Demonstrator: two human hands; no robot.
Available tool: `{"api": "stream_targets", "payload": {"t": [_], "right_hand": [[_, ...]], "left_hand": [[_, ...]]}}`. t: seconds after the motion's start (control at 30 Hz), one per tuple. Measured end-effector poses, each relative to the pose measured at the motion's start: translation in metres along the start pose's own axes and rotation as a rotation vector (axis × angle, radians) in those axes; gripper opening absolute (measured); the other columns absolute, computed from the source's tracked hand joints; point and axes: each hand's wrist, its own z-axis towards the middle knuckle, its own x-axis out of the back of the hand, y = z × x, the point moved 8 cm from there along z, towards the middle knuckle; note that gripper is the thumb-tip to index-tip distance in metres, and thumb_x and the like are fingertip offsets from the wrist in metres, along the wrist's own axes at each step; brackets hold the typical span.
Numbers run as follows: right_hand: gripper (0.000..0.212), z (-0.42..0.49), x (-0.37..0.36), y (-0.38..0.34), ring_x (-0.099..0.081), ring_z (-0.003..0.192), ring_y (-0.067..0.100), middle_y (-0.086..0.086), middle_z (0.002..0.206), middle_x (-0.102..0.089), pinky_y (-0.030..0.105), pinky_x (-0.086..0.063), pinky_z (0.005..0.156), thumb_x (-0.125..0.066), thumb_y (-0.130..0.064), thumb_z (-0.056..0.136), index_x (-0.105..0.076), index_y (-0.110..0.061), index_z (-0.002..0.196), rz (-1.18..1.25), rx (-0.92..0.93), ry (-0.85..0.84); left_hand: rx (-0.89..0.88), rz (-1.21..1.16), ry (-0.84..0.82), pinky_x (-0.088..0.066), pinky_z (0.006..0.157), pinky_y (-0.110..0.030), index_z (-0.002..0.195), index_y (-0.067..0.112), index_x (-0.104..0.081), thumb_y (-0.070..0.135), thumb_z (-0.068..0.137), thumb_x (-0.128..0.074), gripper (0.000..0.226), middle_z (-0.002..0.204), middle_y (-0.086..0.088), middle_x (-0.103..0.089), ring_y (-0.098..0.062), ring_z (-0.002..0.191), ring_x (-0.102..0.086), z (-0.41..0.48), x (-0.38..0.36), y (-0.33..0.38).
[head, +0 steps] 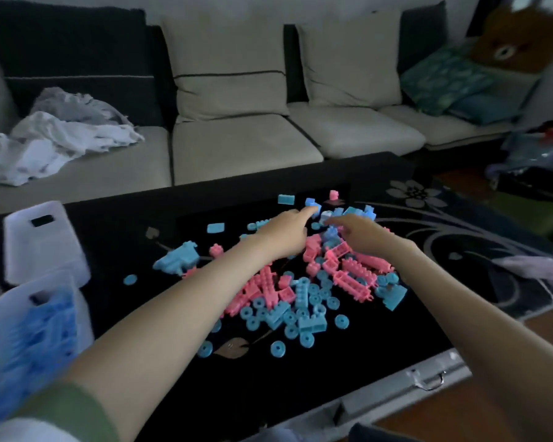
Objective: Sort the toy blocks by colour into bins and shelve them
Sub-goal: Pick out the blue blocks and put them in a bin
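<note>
Now both hands are out over the far end of the dark counter (268,381), at the twelve o'clock edge of the pile of blue and pink blocks (300,291). The left hand (286,232) has its forefinger stretched onto a blue block (313,206), and the right hand (363,236) points a finger at a pale block (325,215) just beside it, but through the blur I cannot tell whether either hand grips anything. At nine o'clock stands a white bin (45,253), at eight o'clock another bin (0,327) with blue pieces in it, and a sofa (243,148) lies beyond the counter.
</note>
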Motion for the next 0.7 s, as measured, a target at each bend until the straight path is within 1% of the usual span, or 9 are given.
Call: {"api": "stream_targets", "payload": {"t": [0.07,0.13,0.23,0.33,0.4,0.47,0.53,0.63,0.7], "right_hand": [[0.048,0.008,-0.015,0.003,-0.049,0.117,0.025,0.006,0.14,-0.042,0.036,-0.041,0.092,-0.037,-0.01,0.095,-0.042,-0.027,0.14,-0.018,0.046,-0.027],[0.036,0.012,-0.024,0.0,-0.048,0.116,0.026,0.005,0.129,-0.041,0.042,-0.04,0.097,-0.041,-0.018,0.096,-0.05,-0.023,0.13,0.032,0.088,-0.012],[0.021,0.018,-0.024,-0.001,-0.053,0.097,0.023,0.004,0.115,-0.041,0.04,-0.045,0.09,-0.045,-0.02,0.095,-0.057,-0.014,0.112,0.117,0.108,0.044],[0.005,0.02,-0.019,0.001,-0.05,0.083,0.015,-0.001,0.103,-0.043,0.024,-0.042,0.074,-0.05,-0.014,0.091,-0.054,-0.016,0.088,0.216,0.113,0.056],[0.017,0.019,-0.012,0.004,-0.047,0.078,0.013,-0.002,0.093,-0.047,0.018,-0.037,0.065,-0.05,-0.011,0.089,-0.047,-0.021,0.076,0.252,0.109,0.09],[0.016,0.016,-0.007,0.012,-0.051,0.073,0.011,-0.003,0.089,-0.055,0.018,-0.039,0.061,-0.051,-0.012,0.091,-0.047,-0.021,0.078,0.339,0.069,0.109],[0.01,0.012,-0.001,0.019,-0.055,0.071,0.011,-0.001,0.089,-0.062,0.018,-0.04,0.06,-0.05,-0.014,0.093,-0.049,-0.018,0.084,0.434,0.03,0.146],[0.003,0.006,0.005,0.023,-0.062,0.081,0.019,0.002,0.092,-0.064,0.02,-0.045,0.062,-0.05,-0.018,0.094,-0.049,-0.017,0.092,0.509,-0.007,0.204],[0.007,0.003,0.006,0.019,-0.062,0.081,0.023,0.003,0.097,-0.062,0.025,-0.046,0.064,-0.048,-0.02,0.095,-0.048,-0.017,0.102,0.494,-0.003,0.201]], "left_hand": [[-0.003,0.008,-0.009,-0.047,0.09,-0.042,0.151,0.028,-0.017,0.002,0.095,-0.037,0.065,0.141,-0.011,-0.038,-0.029,0.112,-0.051,0.025,-0.011,0.001],[0.008,0.025,-0.011,-0.047,0.092,-0.043,0.151,0.031,-0.013,-0.004,0.09,-0.037,0.075,0.144,-0.009,-0.031,-0.028,0.115,-0.047,0.046,-0.018,-0.008],[0.052,0.061,0.015,-0.045,0.097,-0.041,0.151,0.035,-0.014,-0.007,0.086,-0.037,0.081,0.152,-0.007,-0.016,-0.031,0.13,-0.035,0.075,-0.022,-0.027],[0.036,0.094,0.008,-0.042,0.101,-0.039,0.148,0.032,-0.024,-0.004,0.089,-0.04,0.071,0.154,-0.005,-0.015,-0.029,0.134,-0.031,0.095,-0.032,-0.033],[-0.011,0.107,0.01,-0.043,0.095,-0.037,0.142,0.024,-0.036,0.0,0.091,-0.044,0.057,0.145,-0.007,-0.031,-0.027,0.128,-0.037,0.105,-0.038,-0.028],[-0.04,0.072,0.032,-0.042,0.08,-0.035,0.123,0.017,-0.046,0.002,0.091,-0.045,0.035,0.127,-0.009,-0.045,-0.026,0.109,-0.047,0.11,-0.042,-0.025],[-0.059,0.046,0.049,-0.039,0.072,-0.035,0.107,0.011,-0.047,0.003,0.091,-0.043,0.018,0.113,-0.011,-0.05,-0.023,0.09,-0.047,0.109,-0.043,-0.024],[-0.037,-0.022,0.062,-0.036,0.065,-0.029,0.106,0.008,-0.048,0.011,0.095,-0.046,0.011,0.099,-0.008,-0.051,-0.019,0.078,-0.046,0.1,-0.039,-0.028],[0.017,-0.109,0.051,-0.032,0.057,-0.027,0.108,0.011,-0.047,0.015,0.096,-0.048,0.014,0.085,-0.002,-0.048,-0.014,0.068,-0.045,0.09,-0.032,-0.033]]}}
